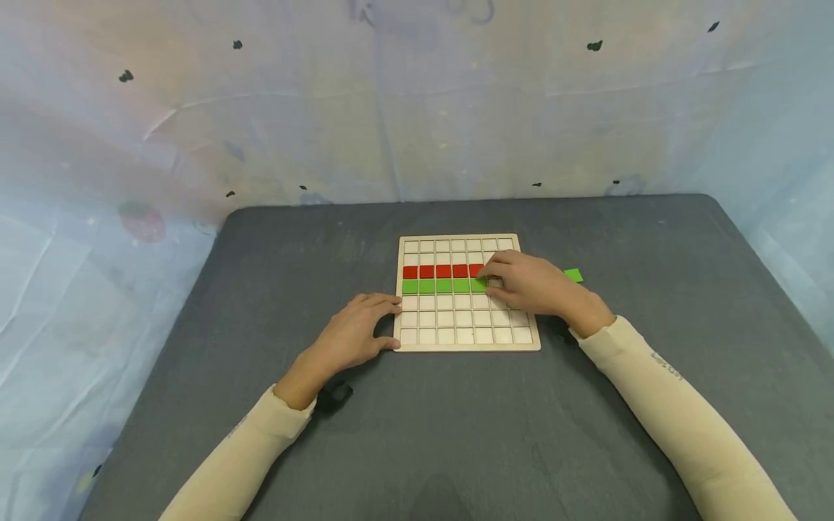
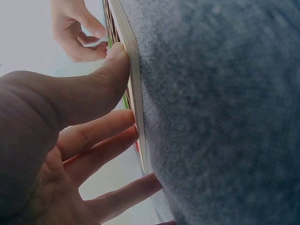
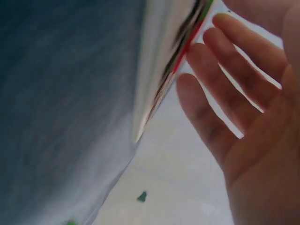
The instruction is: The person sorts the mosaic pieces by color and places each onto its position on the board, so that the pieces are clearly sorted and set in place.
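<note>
A pale wooden grid board (image 1: pixel 465 348) lies on the dark table. One row holds several red tiles (image 1: pixel 443 271), and the row just nearer holds several green tiles (image 1: pixel 444 286). My left hand (image 1: pixel 352 329) steadies the board's left edge; in the left wrist view its thumb (image 2: pixel 110 70) and fairly straight fingers touch the rim. Over the right part of the board is my right hand (image 1: pixel 531 282), its fingertips at the last red and green tiles. In the right wrist view its fingers (image 3: pixel 206 103) are extended, with no tile visible between them. The right thumb is hidden there.
A loose green tile (image 1: pixel 573 275) lies on the table just right of the board, beyond the right wrist. The grey-black table (image 1: pixel 391 434) runs to a patterned cloth (image 1: pixel 404 108) hanging behind and at the sides.
</note>
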Action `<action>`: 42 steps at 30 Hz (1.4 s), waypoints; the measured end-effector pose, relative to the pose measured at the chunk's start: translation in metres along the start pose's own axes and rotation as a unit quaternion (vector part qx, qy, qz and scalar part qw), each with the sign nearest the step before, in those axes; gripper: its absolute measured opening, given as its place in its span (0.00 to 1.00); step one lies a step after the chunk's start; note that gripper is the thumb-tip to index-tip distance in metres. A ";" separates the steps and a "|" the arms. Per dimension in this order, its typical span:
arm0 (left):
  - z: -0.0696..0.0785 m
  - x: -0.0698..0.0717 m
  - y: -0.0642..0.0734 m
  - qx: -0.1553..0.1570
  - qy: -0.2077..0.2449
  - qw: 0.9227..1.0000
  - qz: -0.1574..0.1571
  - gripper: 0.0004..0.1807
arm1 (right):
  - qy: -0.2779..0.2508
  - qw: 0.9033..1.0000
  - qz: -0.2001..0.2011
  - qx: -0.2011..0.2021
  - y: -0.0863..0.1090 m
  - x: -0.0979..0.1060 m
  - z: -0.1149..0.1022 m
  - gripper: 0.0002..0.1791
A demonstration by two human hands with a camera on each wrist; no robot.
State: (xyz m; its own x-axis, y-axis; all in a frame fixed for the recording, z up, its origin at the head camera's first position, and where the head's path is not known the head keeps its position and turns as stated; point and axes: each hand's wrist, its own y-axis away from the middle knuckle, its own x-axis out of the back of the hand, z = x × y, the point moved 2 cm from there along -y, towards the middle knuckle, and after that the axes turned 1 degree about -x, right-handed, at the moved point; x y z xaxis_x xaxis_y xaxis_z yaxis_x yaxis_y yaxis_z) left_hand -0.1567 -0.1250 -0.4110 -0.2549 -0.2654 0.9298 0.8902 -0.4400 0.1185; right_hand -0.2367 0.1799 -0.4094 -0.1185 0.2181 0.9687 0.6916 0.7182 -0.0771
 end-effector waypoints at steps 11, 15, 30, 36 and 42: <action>0.000 -0.001 -0.002 0.003 0.000 1.000 0.000 0.33 | 0.035 0.996 -0.001 -0.081 0.045 0.015 0.048 0.17; 0.000 -0.001 -0.001 0.002 0.002 1.000 0.001 0.33 | 0.042 0.993 -0.013 -0.108 0.062 0.021 0.064 0.18; 0.000 -0.001 -0.001 0.005 0.001 1.000 -0.002 0.33 | 0.036 0.989 -0.024 -0.139 0.096 0.025 0.079 0.20; 0.000 -0.001 -0.001 0.009 0.004 1.000 -0.001 0.33 | 0.030 0.988 -0.016 -0.148 0.101 0.023 0.077 0.20; -0.001 -0.001 -0.001 0.007 0.002 1.000 0.003 0.33 | 0.020 0.988 -0.016 -0.150 0.102 0.023 0.074 0.20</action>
State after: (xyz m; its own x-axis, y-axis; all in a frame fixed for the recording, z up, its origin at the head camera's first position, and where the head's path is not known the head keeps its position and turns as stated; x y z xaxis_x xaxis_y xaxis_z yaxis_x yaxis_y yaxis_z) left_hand -0.1579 -0.1256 -0.4125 -0.2517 -0.2716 0.9289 0.8969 -0.4261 0.1184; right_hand -0.2210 0.3072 -0.4125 -0.1202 0.1683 0.9784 0.8689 0.4945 0.0216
